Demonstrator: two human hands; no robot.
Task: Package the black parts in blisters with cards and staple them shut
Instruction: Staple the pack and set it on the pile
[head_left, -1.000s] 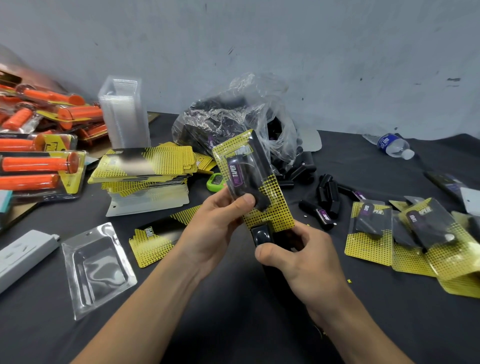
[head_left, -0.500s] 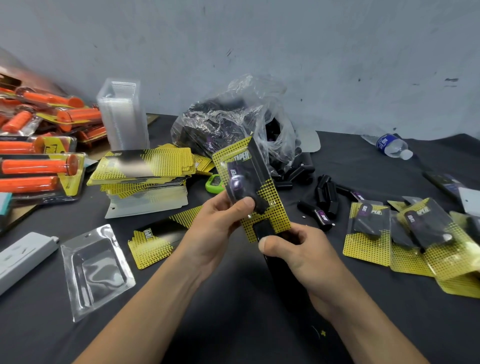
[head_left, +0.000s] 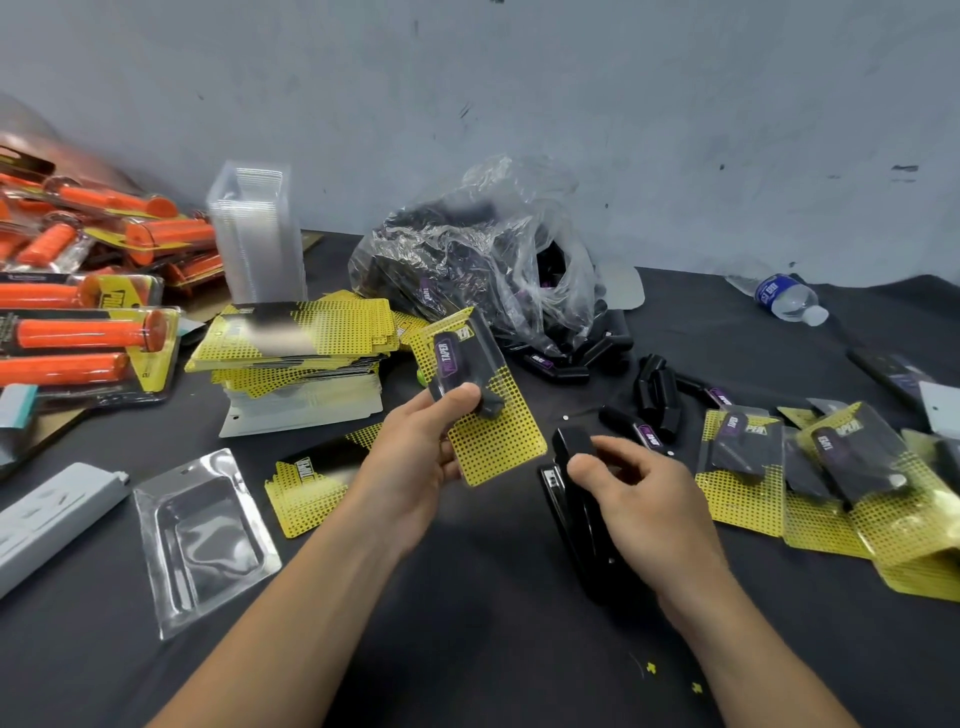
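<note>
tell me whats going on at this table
A person is packing black parts into blister packs. The left hand holds up a filled pack with a yellow card inside. The right hand grips a black stapler just beside it, not touching the pack. Finished packs lie to the right. A stack of cards and an empty blister lie to the left.

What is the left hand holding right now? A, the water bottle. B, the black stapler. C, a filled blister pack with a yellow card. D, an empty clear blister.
C: the left hand grips the filled blister pack, thumb across its black part; the black stapler is in the right hand.
</note>
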